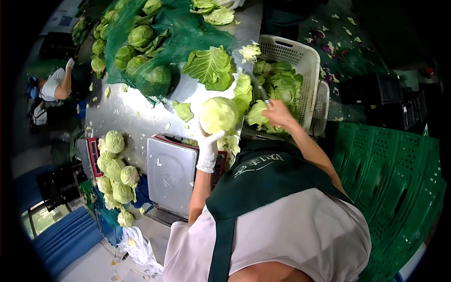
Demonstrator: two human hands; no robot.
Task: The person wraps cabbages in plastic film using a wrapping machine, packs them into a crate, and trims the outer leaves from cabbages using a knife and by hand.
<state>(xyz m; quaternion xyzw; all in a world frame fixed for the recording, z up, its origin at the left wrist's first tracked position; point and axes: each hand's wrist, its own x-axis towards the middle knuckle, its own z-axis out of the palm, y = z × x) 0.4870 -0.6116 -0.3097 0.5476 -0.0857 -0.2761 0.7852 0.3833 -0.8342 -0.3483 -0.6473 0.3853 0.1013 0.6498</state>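
Note:
My left hand [207, 146], in a white glove, is closed under a pale trimmed cabbage [219, 115] and holds it above the metal table's edge. My bare right hand [279, 114] grips a knife [262, 90], its blade pointing away from me over the crate's near corner. A loose green leaf [243, 92] stands between the cabbage and the knife; whether it is still attached I cannot tell. Below the right hand, leaves [284, 87] fill much of a white perforated crate [307, 89]. A large cut leaf [210, 67] lies on the table beyond the cabbage.
Untrimmed cabbages [141, 36] lie in and around a green net [188, 29] on the metal table [127, 110]. Several trimmed cabbages [114, 170] are piled by a scale [172, 171]. Green crates [387, 188] stand at right. Another person [55, 85] is at far left.

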